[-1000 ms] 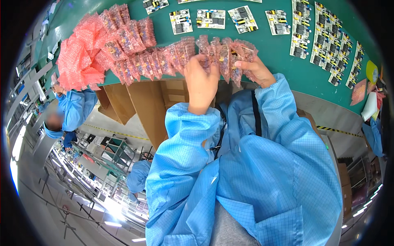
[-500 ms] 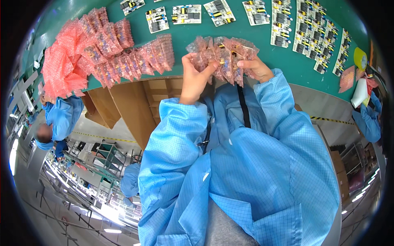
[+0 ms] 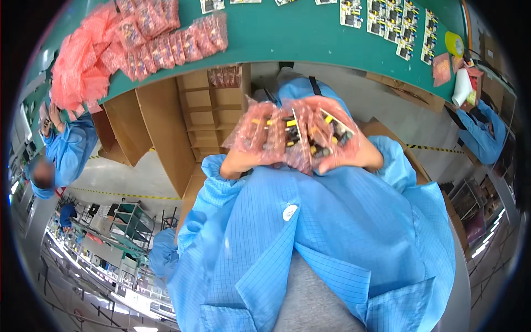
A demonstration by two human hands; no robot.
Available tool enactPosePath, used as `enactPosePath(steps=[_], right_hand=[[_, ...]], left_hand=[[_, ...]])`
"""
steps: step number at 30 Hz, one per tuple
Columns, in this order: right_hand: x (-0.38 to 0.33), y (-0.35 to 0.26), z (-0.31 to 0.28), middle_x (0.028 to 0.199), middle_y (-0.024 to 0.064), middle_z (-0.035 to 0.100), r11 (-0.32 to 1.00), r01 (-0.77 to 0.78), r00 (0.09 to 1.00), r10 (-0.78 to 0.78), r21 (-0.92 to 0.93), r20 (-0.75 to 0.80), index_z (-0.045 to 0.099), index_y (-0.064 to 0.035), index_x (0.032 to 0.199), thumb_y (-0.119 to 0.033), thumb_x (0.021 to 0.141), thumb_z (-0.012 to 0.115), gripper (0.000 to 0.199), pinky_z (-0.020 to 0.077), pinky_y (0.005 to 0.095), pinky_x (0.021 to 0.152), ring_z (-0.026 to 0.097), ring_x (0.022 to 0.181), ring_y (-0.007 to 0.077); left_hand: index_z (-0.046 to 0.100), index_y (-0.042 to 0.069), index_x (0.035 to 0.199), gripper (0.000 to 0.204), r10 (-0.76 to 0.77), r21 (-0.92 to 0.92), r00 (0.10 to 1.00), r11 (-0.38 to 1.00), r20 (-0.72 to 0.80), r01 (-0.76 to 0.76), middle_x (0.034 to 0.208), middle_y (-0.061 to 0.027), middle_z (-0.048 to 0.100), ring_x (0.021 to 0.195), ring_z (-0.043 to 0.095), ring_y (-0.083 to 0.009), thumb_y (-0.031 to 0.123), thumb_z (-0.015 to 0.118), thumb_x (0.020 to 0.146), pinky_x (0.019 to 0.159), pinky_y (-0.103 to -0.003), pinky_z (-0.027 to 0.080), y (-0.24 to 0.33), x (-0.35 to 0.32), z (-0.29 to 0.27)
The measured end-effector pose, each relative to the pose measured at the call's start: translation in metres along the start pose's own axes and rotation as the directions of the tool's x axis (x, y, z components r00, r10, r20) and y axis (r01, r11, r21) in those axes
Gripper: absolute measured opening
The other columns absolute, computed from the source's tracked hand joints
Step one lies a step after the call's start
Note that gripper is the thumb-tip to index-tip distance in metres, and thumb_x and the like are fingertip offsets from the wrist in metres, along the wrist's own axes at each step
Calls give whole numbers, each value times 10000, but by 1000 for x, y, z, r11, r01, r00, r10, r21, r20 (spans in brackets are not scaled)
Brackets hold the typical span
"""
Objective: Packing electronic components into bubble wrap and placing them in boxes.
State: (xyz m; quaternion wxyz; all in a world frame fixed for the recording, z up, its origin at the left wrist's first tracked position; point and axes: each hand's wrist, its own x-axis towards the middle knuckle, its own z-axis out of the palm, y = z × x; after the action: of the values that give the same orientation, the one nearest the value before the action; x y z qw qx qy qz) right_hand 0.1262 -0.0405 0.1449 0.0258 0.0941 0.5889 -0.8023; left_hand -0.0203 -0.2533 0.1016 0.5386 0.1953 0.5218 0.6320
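Observation:
Between my two hands is a row of bagged circuit boards (image 3: 298, 133), several side by side in pink bubble bags, lifted off the table and held close to my body. My left hand (image 3: 243, 160) grips the left end from below. My right hand (image 3: 359, 152) curls round the right end, thumb along the lower edge. Parts of the fingers are hidden behind the bags. Left of the hands stands a cardboard box (image 3: 157, 110) with divided compartments; bagged boards (image 3: 224, 76) fill the compartment nearest the table.
On the green table (image 3: 287, 41) lie more bagged boards (image 3: 160, 50) and a heap of pink bubble bags (image 3: 83, 61) at the left. Bare circuit boards (image 3: 390, 22) stand in rows at the right, near a yellow tape roll (image 3: 453, 43). Co-workers (image 3: 77, 149) sit at both sides.
Both hands have drawn the bagged boards off the table edge toward my body. My view has tilted down, so the compartment box shows more fully.

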Motion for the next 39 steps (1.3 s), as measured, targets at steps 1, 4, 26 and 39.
enactPosePath(steps=[1,4,26,39], right_hand=[[-9,1,18,1413,137,397,997,75,997,-75,16,8,281,-35,1431,-268,619,924,1061,318,419,1110,369,1347,245],[-40,-11,62,1394,144,420,994,-106,994,105,-24,-21,316,-39,1404,-240,602,932,1031,344,431,1095,412,1320,254],[33,51,214,1367,91,427,938,-286,957,270,-195,-103,164,-58,1488,-94,670,869,1081,391,365,1040,472,1237,226],[332,477,202,1041,116,676,784,-616,592,521,71,-615,569,30,1198,-170,803,762,483,511,337,805,640,955,190]], left_hand=[[421,70,1348,780,21,282,996,958,92,-46,1328,-95,475,1257,443,-242,118,829,684,1057,-396,356,5,-11,-1],[476,46,1312,790,41,36,982,998,186,-48,1298,-124,490,1223,475,-281,221,862,646,1031,-415,376,8,-46,-8],[302,77,1327,717,51,-306,967,943,-250,-129,1368,-116,411,1221,454,-192,49,770,785,917,-343,482,-39,-190,-99],[437,60,1295,608,-271,-124,729,960,-629,249,1106,-92,595,916,626,-189,187,771,803,698,-361,591,-244,-7,-437]])
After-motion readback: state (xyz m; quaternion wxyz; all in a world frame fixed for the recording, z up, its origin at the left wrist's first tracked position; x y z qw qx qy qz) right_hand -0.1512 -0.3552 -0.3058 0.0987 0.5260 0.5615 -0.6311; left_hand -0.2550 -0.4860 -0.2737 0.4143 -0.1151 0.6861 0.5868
